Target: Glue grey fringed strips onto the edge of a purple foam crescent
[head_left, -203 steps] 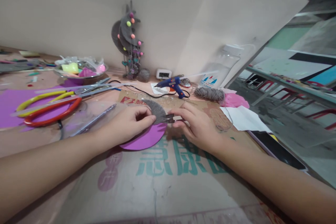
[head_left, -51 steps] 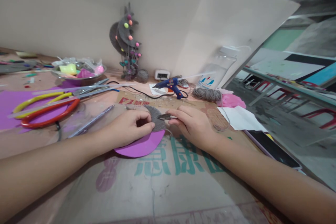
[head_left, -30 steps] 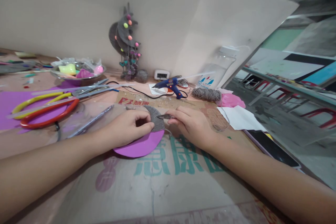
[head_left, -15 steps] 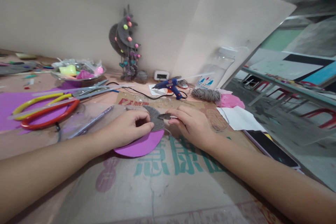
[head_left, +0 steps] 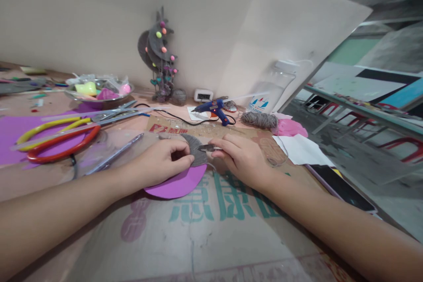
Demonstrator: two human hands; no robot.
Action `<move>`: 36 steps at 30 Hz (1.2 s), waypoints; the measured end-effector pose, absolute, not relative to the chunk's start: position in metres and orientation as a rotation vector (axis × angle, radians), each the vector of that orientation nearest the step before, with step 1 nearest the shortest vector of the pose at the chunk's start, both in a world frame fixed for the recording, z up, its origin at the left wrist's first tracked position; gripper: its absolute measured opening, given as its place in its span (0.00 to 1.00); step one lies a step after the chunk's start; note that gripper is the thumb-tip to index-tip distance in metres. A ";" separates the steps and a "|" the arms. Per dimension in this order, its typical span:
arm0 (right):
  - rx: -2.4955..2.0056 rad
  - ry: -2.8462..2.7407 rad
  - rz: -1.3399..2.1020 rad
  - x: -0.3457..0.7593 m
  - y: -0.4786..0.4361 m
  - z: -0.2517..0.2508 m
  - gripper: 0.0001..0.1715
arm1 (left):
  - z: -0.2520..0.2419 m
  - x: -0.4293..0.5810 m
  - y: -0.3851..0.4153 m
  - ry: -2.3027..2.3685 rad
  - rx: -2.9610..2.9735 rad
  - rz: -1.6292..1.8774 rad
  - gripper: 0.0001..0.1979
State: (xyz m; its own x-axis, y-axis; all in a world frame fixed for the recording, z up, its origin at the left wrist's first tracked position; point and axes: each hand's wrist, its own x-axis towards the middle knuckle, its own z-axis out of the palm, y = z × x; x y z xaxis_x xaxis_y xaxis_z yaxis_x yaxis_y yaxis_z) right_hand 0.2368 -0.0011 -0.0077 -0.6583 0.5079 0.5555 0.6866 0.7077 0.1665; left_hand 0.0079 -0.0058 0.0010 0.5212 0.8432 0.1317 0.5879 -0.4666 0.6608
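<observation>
My left hand (head_left: 161,161) is closed on a grey yarn-wrapped crescent (head_left: 197,152), thumb and fingers pinching its left part. Beneath the crescent is a purple rounded sheet (head_left: 180,183), its lower edge sticking out towards me. A small dark pointed tool (head_left: 208,147) is pinched between the thumb and fingers of my right hand (head_left: 239,156). The tool's tip lies against the yarn on the crescent's right side; its exact kind is hard to make out. A loose yarn end (head_left: 211,166) curls out beside the crescent.
Printed cardboard (head_left: 211,238) covers the table. Beyond my hands are a blue glue gun (head_left: 214,108), a grey yarn bundle (head_left: 259,119), a clear bottle (head_left: 272,86) and a yarn-covered moon ornament (head_left: 158,44). Scissors (head_left: 62,143) and a metal bowl (head_left: 99,100) lie left; a phone (head_left: 343,187) lies right.
Both hands stay almost in place. The tool's tip has shifted very slightly against the yarn, and its forked tip looks more closed now.
</observation>
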 end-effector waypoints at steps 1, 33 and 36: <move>-0.923 -2.445 -0.502 0.237 -0.001 -0.008 0.19 | 0.001 0.008 -0.006 1.151 2.217 0.611 0.10; -0.958 -2.385 -0.374 0.241 0.002 -0.010 0.18 | 0.003 0.009 -0.005 1.212 2.132 0.605 0.11; -0.945 -2.396 -0.414 0.241 0.002 -0.010 0.18 | 0.004 0.009 -0.005 1.224 2.130 0.608 0.11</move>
